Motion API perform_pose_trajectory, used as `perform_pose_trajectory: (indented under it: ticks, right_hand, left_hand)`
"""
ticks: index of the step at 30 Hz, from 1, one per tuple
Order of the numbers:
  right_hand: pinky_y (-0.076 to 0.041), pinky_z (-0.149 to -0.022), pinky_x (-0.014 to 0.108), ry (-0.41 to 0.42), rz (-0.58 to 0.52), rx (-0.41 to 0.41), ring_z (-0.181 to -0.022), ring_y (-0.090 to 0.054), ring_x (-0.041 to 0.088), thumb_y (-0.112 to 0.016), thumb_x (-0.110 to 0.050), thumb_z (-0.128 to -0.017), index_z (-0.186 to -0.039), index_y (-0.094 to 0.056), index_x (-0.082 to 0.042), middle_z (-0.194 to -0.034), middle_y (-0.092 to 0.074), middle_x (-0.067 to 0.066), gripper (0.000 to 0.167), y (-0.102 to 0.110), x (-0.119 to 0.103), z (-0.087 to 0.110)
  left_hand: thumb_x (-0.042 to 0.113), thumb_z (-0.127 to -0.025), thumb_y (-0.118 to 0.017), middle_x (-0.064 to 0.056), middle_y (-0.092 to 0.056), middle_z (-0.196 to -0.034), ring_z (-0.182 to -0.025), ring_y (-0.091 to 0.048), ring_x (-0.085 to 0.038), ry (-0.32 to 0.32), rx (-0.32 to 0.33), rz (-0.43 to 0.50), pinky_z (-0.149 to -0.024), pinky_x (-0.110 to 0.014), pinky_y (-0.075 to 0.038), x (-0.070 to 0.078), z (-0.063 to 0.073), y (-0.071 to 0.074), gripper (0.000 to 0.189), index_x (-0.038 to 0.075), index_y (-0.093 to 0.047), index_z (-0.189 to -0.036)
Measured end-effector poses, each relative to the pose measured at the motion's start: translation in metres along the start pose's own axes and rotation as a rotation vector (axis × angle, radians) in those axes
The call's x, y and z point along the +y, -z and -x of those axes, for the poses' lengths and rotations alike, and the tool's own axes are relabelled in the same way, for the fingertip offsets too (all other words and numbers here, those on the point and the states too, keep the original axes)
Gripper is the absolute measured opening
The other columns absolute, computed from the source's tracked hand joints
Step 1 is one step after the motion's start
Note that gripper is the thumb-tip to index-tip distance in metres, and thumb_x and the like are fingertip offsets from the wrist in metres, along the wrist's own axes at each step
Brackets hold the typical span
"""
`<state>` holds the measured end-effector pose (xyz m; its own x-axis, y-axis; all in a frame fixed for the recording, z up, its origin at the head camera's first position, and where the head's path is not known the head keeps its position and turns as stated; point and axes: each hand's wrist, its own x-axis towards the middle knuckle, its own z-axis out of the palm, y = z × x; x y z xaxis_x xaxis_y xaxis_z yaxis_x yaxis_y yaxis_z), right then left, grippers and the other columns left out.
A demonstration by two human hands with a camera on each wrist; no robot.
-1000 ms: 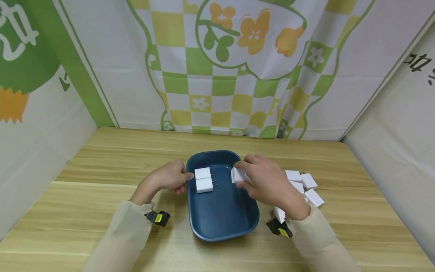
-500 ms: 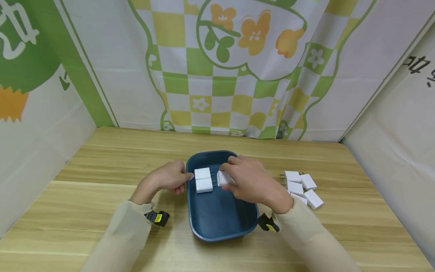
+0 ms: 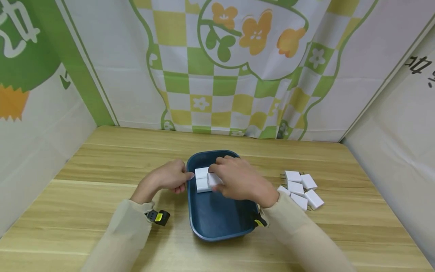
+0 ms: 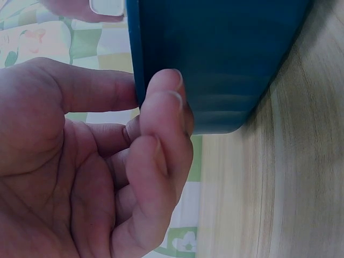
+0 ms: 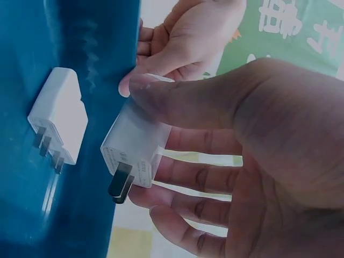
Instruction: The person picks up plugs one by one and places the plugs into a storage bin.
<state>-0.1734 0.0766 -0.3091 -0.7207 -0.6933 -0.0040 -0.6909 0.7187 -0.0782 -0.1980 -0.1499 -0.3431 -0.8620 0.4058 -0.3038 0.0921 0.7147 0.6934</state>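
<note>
My right hand pinches a white charger plug between thumb and fingers, above the blue plastic tray. In the right wrist view the held charger has its metal prongs pointing away from the palm. Two more white chargers lie side by side at the tray's left wall, partly hidden behind the held one. At the tray's left rim my left hand grips the edge, thumb on top; in the left wrist view its curled fingers lie against the outer wall.
Right of the tray, several white chargers are grouped on the wooden table, prongs pointing various ways. A patterned curtain hangs behind the table, with printed white cloth at both sides.
My right hand has carried the charger leftward across the tray, to just over the two chargers lying there. The left hand has stayed at the rim.
</note>
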Motion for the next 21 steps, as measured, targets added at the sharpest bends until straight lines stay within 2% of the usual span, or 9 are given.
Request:
perform_pose_trajectory:
  ticks: [11, 16, 21]
  right_hand:
    - [-0.045, -0.069, 0.031, 0.043, 0.023, -0.068, -0.082, -0.055, 0.013, -0.082, -0.036, -0.087, -0.121, -0.071, -0.017, -0.097, -0.063, -0.002, 0.041, -0.01, -0.006, -0.017]
    - [-0.046, -0.069, 0.03, 0.034, 0.017, -0.109, -0.081, -0.054, 0.012, -0.083, -0.037, -0.085, -0.122, -0.071, -0.016, -0.098, -0.063, -0.002, 0.044, -0.015, -0.008, -0.023]
    - [-0.048, -0.07, 0.031, 0.033, 0.017, -0.117, -0.083, -0.056, 0.012, -0.083, -0.037, -0.085, -0.119, -0.071, -0.016, -0.1, -0.064, -0.002, 0.042, -0.021, -0.008, -0.027]
  left_hand:
    - [0.014, -0.105, -0.054, -0.004, -0.058, -0.056, -0.047, -0.054, -0.011, 0.003, -0.004, 0.003, -0.048, -0.023, -0.044, 0.0, -0.001, 0.0, 0.041, -0.001, -0.066, -0.069]
    - [0.014, -0.105, -0.054, -0.003, -0.058, -0.056, -0.047, -0.055, -0.011, 0.003, -0.006, 0.0, -0.05, -0.024, -0.046, 0.001, 0.0, 0.001, 0.041, -0.001, -0.066, -0.069]
    - [0.014, -0.105, -0.053, -0.003, -0.058, -0.056, -0.047, -0.054, -0.011, 0.0, -0.006, 0.005, -0.049, -0.023, -0.046, 0.002, 0.001, 0.001, 0.042, -0.001, -0.066, -0.068]
